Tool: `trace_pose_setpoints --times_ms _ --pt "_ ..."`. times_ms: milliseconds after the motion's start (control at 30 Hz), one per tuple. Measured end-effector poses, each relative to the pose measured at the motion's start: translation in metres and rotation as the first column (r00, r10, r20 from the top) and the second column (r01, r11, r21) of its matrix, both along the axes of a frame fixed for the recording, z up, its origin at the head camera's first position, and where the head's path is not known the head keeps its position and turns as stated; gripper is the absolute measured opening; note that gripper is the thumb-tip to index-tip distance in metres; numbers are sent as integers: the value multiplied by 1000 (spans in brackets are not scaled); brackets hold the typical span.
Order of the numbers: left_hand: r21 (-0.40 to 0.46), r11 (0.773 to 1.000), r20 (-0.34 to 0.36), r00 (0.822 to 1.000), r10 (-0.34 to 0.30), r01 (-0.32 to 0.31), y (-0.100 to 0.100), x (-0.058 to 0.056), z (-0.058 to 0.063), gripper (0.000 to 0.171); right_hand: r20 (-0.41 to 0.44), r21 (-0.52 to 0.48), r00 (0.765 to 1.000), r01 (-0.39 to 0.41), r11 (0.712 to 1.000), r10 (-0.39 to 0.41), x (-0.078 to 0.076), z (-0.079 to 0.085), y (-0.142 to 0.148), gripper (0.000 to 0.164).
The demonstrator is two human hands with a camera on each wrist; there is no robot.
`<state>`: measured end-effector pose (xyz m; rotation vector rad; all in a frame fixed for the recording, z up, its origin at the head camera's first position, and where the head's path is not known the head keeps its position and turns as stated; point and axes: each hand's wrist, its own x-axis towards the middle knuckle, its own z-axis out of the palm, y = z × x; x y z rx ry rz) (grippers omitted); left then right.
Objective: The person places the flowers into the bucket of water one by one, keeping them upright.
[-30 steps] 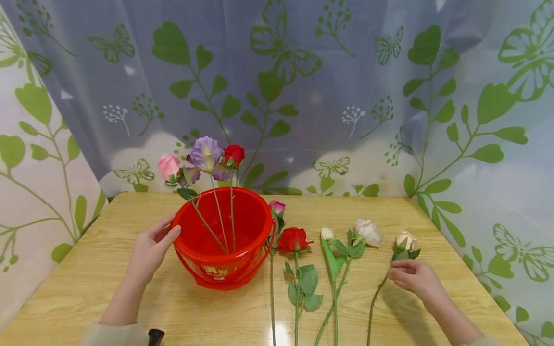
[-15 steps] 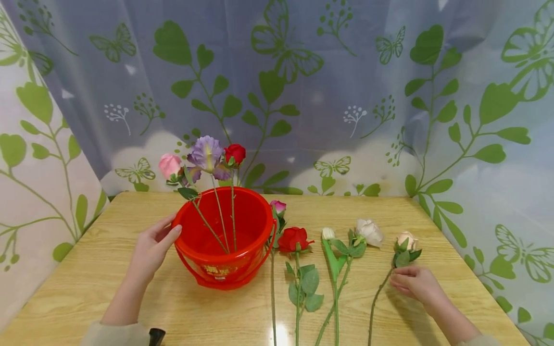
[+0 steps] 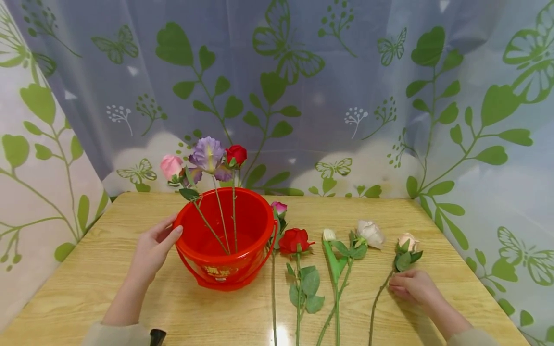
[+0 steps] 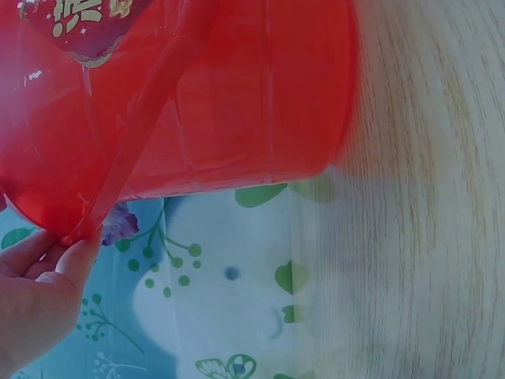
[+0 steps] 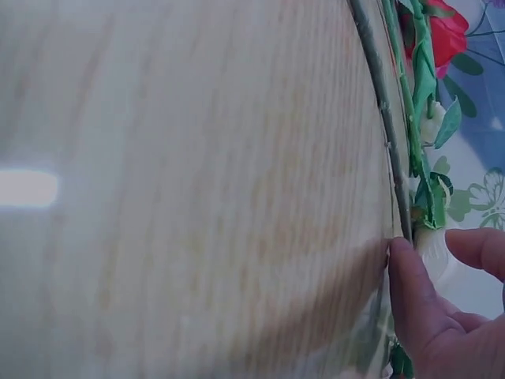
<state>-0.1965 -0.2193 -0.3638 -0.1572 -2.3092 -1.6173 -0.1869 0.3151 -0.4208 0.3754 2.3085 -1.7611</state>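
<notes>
At the left, a red plastic bucket (image 3: 253, 216) stands on the table, with a pink rose (image 3: 171, 166), a purple iris (image 3: 208, 153) and a red rose (image 3: 236, 155) upright in it. My left hand (image 3: 155, 247) pinches its rim at the handle joint, thumb outside; the left wrist view shows this grip (image 4: 47, 280). On the right lies a peach rose (image 3: 408, 241), its bloom toward the back. My right hand (image 3: 415, 288) is at its stem just below the leaves. In the right wrist view, a fingertip touches the stem (image 5: 387, 126) while the thumb (image 5: 477, 249) stands apart from it.
Between bucket and right hand lie a magenta rose (image 3: 279, 207), a larger red rose (image 3: 295, 240), a white calla lily (image 3: 329, 235) and a white rose (image 3: 370, 233), stems toward me. A small black object (image 3: 157, 336) sits by my left sleeve. A leaf-print curtain (image 3: 303, 120) hangs behind the table.
My right hand has slid slightly toward me along the peach rose's stem, away from its leaves. The left hand keeps its grip and the bucket stays in place.
</notes>
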Motion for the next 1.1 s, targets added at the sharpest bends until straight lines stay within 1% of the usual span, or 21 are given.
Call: trace_pose_setpoints --times_ms 100,233,333,567,767,1100 --pt "14 1000 13 1000 -7 7 0 0 0 47 2 8 1000 -8 1000 8 -1 -1 0 34" --pt "32 999 30 1000 -10 9 0 1 0 47 22 26 1000 15 1000 -16 -5 -4 -2 28" --pt "38 999 21 1000 -7 6 0 1 0 47 18 25 999 28 999 -29 -8 -6 -3 25" --pt "64 998 19 1000 -19 18 1 1 1 46 17 70 997 72 995 -73 -11 -8 -7 16" --pt "58 998 40 999 -12 10 1 0 0 47 45 39 994 98 994 -100 -13 -8 -9 12" --pt "47 999 26 1000 -13 11 0 0 0 48 65 -32 993 100 994 -97 -12 -11 -7 10"
